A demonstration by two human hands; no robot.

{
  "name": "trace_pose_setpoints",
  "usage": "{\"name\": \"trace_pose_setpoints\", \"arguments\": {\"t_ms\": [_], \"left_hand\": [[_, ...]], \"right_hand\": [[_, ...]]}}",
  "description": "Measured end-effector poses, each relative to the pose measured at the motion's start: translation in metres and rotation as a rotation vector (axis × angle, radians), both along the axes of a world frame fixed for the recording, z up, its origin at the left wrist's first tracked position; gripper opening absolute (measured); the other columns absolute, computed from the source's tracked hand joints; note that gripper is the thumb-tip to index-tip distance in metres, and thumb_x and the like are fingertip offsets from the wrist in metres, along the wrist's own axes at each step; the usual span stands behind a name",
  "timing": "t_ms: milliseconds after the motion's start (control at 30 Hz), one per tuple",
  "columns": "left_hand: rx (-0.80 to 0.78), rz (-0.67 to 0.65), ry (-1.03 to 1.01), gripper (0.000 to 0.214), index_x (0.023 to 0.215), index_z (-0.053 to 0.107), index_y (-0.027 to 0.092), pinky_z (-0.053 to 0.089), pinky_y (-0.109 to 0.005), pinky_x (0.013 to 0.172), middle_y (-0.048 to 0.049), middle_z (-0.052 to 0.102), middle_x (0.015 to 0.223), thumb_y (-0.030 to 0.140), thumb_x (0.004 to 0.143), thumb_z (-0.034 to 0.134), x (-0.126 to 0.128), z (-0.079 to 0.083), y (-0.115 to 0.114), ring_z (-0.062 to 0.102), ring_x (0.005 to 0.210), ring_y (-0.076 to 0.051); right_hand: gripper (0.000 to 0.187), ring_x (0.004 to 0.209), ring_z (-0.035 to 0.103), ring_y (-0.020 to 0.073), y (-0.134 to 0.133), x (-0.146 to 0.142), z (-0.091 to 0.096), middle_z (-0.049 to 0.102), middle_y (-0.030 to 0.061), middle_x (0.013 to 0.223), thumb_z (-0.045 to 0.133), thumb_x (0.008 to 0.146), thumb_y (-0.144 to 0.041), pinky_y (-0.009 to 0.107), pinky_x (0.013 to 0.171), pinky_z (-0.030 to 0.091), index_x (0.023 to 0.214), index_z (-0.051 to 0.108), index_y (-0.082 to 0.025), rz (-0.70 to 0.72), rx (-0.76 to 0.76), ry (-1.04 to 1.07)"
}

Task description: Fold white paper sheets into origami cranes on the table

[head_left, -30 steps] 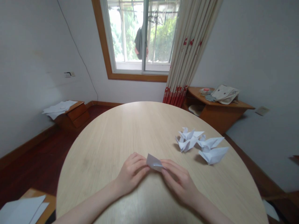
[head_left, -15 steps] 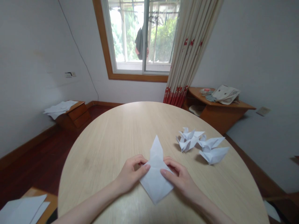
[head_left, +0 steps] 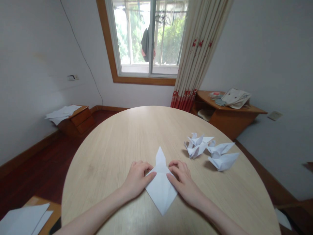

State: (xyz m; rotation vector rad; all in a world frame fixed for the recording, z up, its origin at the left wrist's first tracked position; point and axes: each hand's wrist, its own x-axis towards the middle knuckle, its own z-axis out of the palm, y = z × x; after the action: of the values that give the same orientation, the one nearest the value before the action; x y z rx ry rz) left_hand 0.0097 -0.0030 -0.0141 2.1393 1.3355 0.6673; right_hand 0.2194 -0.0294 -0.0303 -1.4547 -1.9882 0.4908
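Observation:
A folded white sheet of paper (head_left: pixel 161 191) lies before me on the round table, its broad kite-shaped part towards me and a narrow pointed flap facing away. My left hand (head_left: pixel 138 178) grips its left corner, thumb on top and curled fingers at the edge. On the opposite side my right hand (head_left: pixel 182 181) has its thumb pressed on the paper, with bent fingers along the upper right edge. Some fingertips are hidden by the paper and the hands. Several folded paper birds (head_left: pixel 223 161) stand in a group to the right, apart from my hands.
The round wooden table (head_left: pixel 110 147) fills the middle of the view. Loose white sheets (head_left: pixel 22 218) rest on a surface at lower left. A corner shelf (head_left: pixel 230 120) holding a bag (head_left: pixel 236 98) stands behind the table at right, beside a long curtain (head_left: pixel 195 49).
The pointed flap has shifted slightly left and lower, and the paper lies flatter. My right hand has moved a little left, its fingers now higher at the edge.

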Motion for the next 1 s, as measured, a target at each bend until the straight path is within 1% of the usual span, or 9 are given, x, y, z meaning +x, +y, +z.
{"name": "trace_pose_setpoints", "arguments": {"t_ms": [67,167,233,333,467,600,767,900,1000], "left_hand": [[0.011,-0.007,0.054,0.017,0.083,0.067,0.018,0.034,-0.036,0.079,-0.001,0.066,0.076,0.031,0.088,0.058,0.0,0.0,-0.001,0.057,0.077,-0.021],[0.049,-0.004,0.098,0.011,0.086,0.063,0.018,0.033,-0.037,0.079,-0.0016,0.066,0.082,0.029,0.087,0.06,0.0,0.0,-0.002,0.057,0.084,-0.023],[0.085,0.01,0.094,0.01,0.091,0.061,0.018,0.034,-0.038,0.08,-0.0023,0.066,0.088,0.026,0.086,0.062,0.0,-0.001,-0.002,0.057,0.089,-0.024],[0.166,0.019,0.071,0.018,0.101,0.058,0.019,0.035,-0.04,0.084,-0.0046,0.065,0.1,0.024,0.084,0.063,-0.001,-0.004,-0.001,0.056,0.097,-0.025],[0.308,-0.039,0.052,0.022,0.107,0.057,0.021,0.037,-0.041,0.087,-0.0059,0.064,0.108,0.024,0.085,0.061,-0.002,-0.005,-0.002,0.055,0.101,-0.025],[0.398,-0.157,0.041,0.014,0.101,0.061,0.021,0.04,-0.039,0.087,-0.0062,0.065,0.106,0.021,0.087,0.057,-0.004,-0.003,-0.004,0.057,0.1,-0.024],[0.371,-0.217,0.056,0.014,0.096,0.065,0.019,0.044,-0.038,0.084,-0.0056,0.069,0.099,0.018,0.088,0.054,-0.005,-0.002,-0.003,0.062,0.093,-0.022],[0.355,-0.227,0.09,0.017,0.098,0.067,0.02,0.044,-0.039,0.085,-0.0054,0.071,0.1,0.019,0.087,0.055,-0.006,-0.005,-0.002,0.063,0.093,-0.023],[0.336,-0.241,0.098,0.019,0.1,0.069,0.02,0.046,-0.041,0.086,-0.0057,0.071,0.101,0.018,0.086,0.056,-0.007,-0.008,-0.001,0.063,0.094,-0.023]], "right_hand": [[0.012,0.104,0.053,0.0261,0.0,-0.001,-0.002,0.058,0.0085,0.107,0.052,0.09,-0.025,0.048,0.09,0.047,0.083,0.061,-0.022,-0.005,0.009,-0.056],[0.009,0.105,0.054,0.0271,0.0,-0.002,-0.006,0.058,0.0094,0.11,0.052,0.089,-0.025,0.048,0.087,0.047,0.092,0.06,-0.023,-0.028,0.061,-0.124],[0.014,0.108,0.053,0.0278,0.0,-0.002,-0.007,0.057,0.0103,0.113,0.052,0.089,-0.025,0.049,0.088,0.046,0.1,0.059,-0.023,-0.047,0.095,-0.149],[0.022,0.112,0.053,0.0285,0.0,-0.002,-0.005,0.057,0.0113,0.116,0.05,0.089,-0.023,0.05,0.089,0.045,0.109,0.057,-0.024,-0.039,0.141,-0.144],[0.023,0.112,0.054,0.0271,-0.001,0.0,0.004,0.061,0.0113,0.117,0.046,0.091,-0.019,0.049,0.091,0.043,0.11,0.059,-0.025,0.061,0.241,-0.131],[0.029,0.107,0.059,0.0238,-0.003,0.001,0.015,0.066,0.0105,0.115,0.042,0.093,-0.012,0.049,0.093,0.042,0.112,0.062,-0.022,0.208,0.295,-0.153],[0.033,0.108,0.062,0.0224,-0.004,0.001,0.017,0.068,0.0099,0.119,0.043,0.093,-0.01,0.048,0.095,0.045,0.116,0.064,-0.021,0.317,0.28,-0.206],[0.037,0.112,0.062,0.0218,-0.002,0.001,0.015,0.066,0.0098,0.123,0.043,0.093,-0.011,0.047,0.097,0.046,0.123,0.062,-0.021,0.349,0.279,-0.222],[0.039,0.111,0.062,0.022,-0.001,0.002,0.013,0.066,0.0089,0.123,0.044,0.093,-0.011,0.046,0.096,0.048,0.125,0.062,-0.023,0.373,0.267,-0.229]]}}
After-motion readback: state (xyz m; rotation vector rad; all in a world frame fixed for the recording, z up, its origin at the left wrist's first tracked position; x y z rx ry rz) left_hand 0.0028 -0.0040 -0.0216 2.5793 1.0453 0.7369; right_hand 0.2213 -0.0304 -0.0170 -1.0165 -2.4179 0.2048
